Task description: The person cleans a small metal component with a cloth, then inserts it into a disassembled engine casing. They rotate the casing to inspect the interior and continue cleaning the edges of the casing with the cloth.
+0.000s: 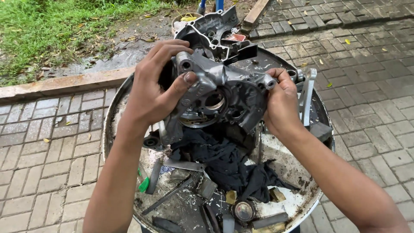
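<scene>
Both hands hold a grey metal engine casing (217, 101) up over a round drum top (297, 203) that serves as a workbench. The left hand (153, 92) wraps the casing's left end, fingers curled over its upper edge and the thumb pressed flat against the front face. The right hand (282, 103) grips the right end, fingers closed around a lug there. The casing is tilted, its round bearing opening facing the camera. Just beneath it lies a crumpled black cloth (226, 162), and around the cloth sit flat metal bars, a small green-handled tool (144, 184) and a round metal part (243, 210). Behind the held piece rests a second casing half (211, 32), possibly touching it, though the overlap hides the contact. The drum stands on grey paving bricks (43, 159) beside grass (51, 30).
</scene>
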